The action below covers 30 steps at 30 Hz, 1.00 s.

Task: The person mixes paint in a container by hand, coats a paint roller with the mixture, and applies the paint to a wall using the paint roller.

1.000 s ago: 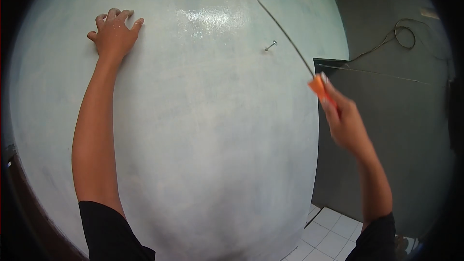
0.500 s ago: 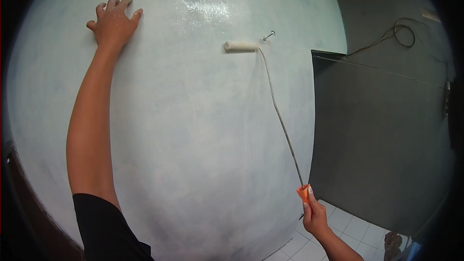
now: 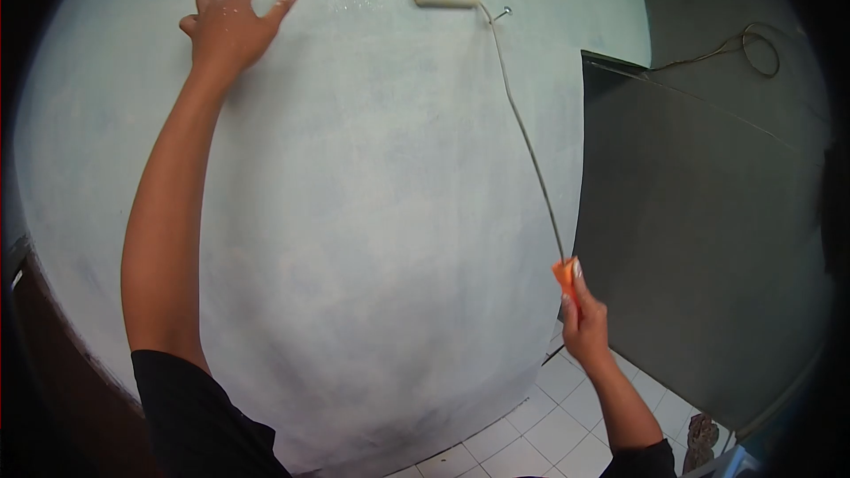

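At the upper left, my left hand (image 3: 232, 28) rests against the pale wall (image 3: 354, 212) with its fingers spread and white specks on its back. On the right, my right hand (image 3: 584, 323) is wrapped round the orange handle (image 3: 567, 278) of a paint roller. A long thin metal rod runs up from the handle to the whitish roller head (image 3: 447, 1), which lies level by the wall, left of a protruding screw (image 3: 507, 11). Above the roller head's left, a patch of wall shines wet.
A dark grey wall (image 3: 699, 212) stands at the right, with a looped cable (image 3: 761, 49) on it. White floor tiles (image 3: 558, 429) show at the bottom, near a brown object (image 3: 701, 443) and something blue (image 3: 742, 463). A dark brown edge is at lower left.
Since half a second ago the roller and my right hand have moved up in view. My left hand appears slightly higher and further right. Earlier the roller head came down from the top.
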{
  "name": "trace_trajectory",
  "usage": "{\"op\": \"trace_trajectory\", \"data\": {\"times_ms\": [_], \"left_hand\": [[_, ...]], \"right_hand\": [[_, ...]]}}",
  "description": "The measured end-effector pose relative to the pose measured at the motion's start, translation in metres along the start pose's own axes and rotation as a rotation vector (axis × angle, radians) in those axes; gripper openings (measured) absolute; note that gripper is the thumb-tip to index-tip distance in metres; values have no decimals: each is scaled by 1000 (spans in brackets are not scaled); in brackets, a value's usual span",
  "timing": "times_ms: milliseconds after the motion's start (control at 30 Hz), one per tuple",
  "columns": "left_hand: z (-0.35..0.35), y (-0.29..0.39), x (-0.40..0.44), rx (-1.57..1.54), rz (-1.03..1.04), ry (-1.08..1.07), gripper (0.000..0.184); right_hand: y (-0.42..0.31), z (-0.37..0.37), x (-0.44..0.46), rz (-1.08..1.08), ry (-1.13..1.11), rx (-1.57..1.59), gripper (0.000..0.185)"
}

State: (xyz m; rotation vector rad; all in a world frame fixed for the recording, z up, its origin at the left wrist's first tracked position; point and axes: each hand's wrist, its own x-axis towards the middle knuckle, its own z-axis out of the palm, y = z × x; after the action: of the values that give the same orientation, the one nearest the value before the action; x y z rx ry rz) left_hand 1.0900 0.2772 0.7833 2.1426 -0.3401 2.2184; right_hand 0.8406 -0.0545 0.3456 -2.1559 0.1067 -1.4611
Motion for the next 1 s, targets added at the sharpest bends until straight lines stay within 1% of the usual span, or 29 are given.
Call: {"op": "trace_trajectory", "data": {"times_ms": [33,67,133,167,200,267,333,400,467,533,567,633,667,700,733,800,867,933,967,1000], "left_hand": [[2,11,-8,-49,49,-21,54],[0,23,-20,-50,55,-35,54],[-12,58,-63,-190,174,-43,48],[-44,60,-92,-238,207,-60,48],[-54,74,-117,-299,242,-89,47],[-65,102,-170,-462,244,-137,49],[-71,132,-228,-591,205,-235,49],[-83,162,-284,-789,118,-418,48],[-82,195,-334,-982,-36,-640,46],[-85,212,-380,-1058,-171,-786,45],[-82,221,-392,-1056,-172,-788,45],[-78,236,-408,-1259,-379,-949,47],[-75,244,-411,-1261,-383,-952,47],[-69,251,-410,-1428,-464,-944,50],[-65,257,-408,-1592,-548,-932,53],[-66,269,-403,-1632,-578,-920,55],[-65,282,-405,-1670,-612,-913,56],[-70,289,-417,-1561,-572,-936,49],[-75,290,-425,-1554,-583,-952,49],[-86,288,-433,-1372,-450,-939,44]], "right_hand": [[8,4,-17,52,-43,-2,55],[17,10,-37,66,-53,-2,55],[49,24,-84,99,-65,35,54],[44,22,-121,100,-79,45,54],[50,25,-145,73,-77,4,56],[59,28,-185,51,-85,-37,57],[62,24,-224,119,-160,-55,58],[68,19,-253,165,-206,-36,59],[75,15,-261,114,-193,-58,62],[50,11,-246,107,-163,-30,62],[37,10,-232,103,-134,-3,62],[24,12,-210,116,-150,10,63],[16,12,-197,135,-169,22,63],[5,15,-179,77,-96,-8,61],[2,16,-168,84,-101,-9,61],[-2,17,-161,118,-86,-69,62],[18,19,-173,164,-136,-86,65],[34,19,-200,120,-124,-63,66],[46,16,-219,132,-137,-62,66],[58,11,-243,130,-168,-104,66]]}}
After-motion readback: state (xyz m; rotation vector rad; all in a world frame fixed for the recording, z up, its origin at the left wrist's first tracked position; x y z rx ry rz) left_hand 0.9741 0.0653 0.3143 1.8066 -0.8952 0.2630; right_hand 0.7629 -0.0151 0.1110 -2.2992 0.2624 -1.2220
